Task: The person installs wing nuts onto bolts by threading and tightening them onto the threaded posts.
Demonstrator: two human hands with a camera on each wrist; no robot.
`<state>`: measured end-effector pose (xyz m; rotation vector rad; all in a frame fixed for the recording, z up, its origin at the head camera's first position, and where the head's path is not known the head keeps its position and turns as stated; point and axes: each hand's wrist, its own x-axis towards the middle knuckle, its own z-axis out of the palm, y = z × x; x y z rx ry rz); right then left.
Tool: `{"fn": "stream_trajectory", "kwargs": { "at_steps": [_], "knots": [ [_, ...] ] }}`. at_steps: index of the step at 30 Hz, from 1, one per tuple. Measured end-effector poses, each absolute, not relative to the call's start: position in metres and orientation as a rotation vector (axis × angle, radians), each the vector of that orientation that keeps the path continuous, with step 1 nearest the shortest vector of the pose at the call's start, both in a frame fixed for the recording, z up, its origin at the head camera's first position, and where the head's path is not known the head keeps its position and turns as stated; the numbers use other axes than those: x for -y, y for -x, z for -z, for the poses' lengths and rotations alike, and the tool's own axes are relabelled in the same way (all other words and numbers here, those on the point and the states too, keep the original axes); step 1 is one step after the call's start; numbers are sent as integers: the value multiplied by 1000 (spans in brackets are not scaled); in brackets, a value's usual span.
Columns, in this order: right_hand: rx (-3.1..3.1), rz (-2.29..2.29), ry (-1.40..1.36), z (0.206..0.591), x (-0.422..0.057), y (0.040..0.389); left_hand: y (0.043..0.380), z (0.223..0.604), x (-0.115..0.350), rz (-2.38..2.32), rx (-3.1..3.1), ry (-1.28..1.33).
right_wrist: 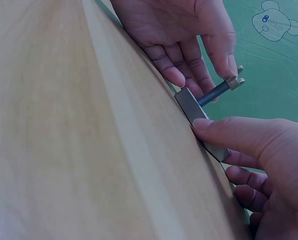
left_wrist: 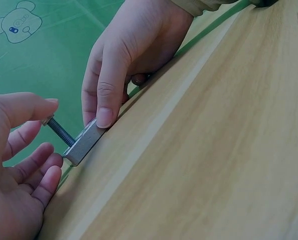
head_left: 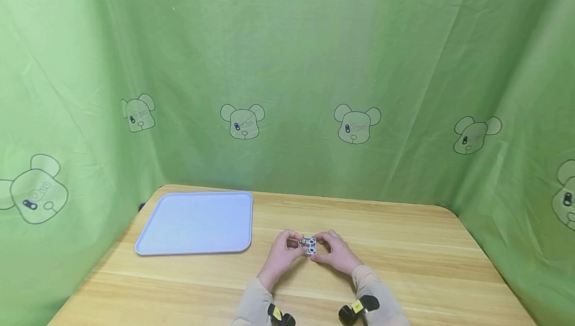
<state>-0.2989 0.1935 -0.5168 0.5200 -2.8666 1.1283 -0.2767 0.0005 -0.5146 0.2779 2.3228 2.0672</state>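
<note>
Right hand (head_left: 339, 254) grips the metal block (left_wrist: 86, 144); left hand (head_left: 283, 256) pinches the bolt (left_wrist: 61, 131) standing on it.
Turning should keep the bolt square to a steady block.

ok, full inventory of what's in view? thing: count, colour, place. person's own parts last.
curtain: count unclear, green, behind and at both sides
prints: several, dark-outlined bear heads, on the curtain; purple and white ones cropped at top
table: one, light wood, in front of the curtain
tray: one, pale blue, on the table's left
metal block: one, grey, right of the tray
bolt: one, grey, standing out of the block's left end
wrist cameras: two, black with yellow labels, one per wrist
sleeves: two, beige, on the forearms
left fingers: one set, bare, at the bolt's head
right fingers: one set, bare, gripping the block
</note>
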Motion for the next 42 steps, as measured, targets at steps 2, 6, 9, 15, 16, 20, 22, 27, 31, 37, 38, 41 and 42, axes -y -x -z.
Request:
{"fn": "stream_trajectory", "kwargs": {
  "at_steps": [2,6,9,15,16,20,22,27,31,37,38,41,42],
  "knots": [
    [2866,-1129,-523,517,-194,299,277,515,0,-2056,-2326,-277],
    [2862,-1130,-530,516,-194,298,279,517,0,-2036,-2337,-283],
    [2859,-1135,-530,516,-193,298,280,518,0,-2022,-2355,-300],
    [2862,-1138,-516,515,-193,298,280,518,0,-2001,-2384,-328],
    [2865,-1138,-514,515,-193,298,281,517,0,-1997,-2389,-332],
    [2873,-1128,-515,516,-194,299,281,518,0,-1984,-2413,-353],
    [2879,-1131,-508,516,-194,299,281,518,0,-1979,-2427,-364],
    [2882,-1140,-511,517,-195,298,280,519,0,-1956,-2461,-374],
    [2879,-1132,-524,518,-195,299,280,520,0,-1926,-2490,-366],
    [2880,-1123,-511,519,-194,299,280,519,0,-1962,-2438,-322],
    [2880,-1123,-506,519,-194,299,280,518,0,-1986,-2412,-309],
    [2881,-1131,-488,518,-194,298,279,516,-1,-2069,-2320,-267],
    [2882,-1134,-485,518,-194,298,279,515,-1,-2086,-2300,-254]
  ]
}}
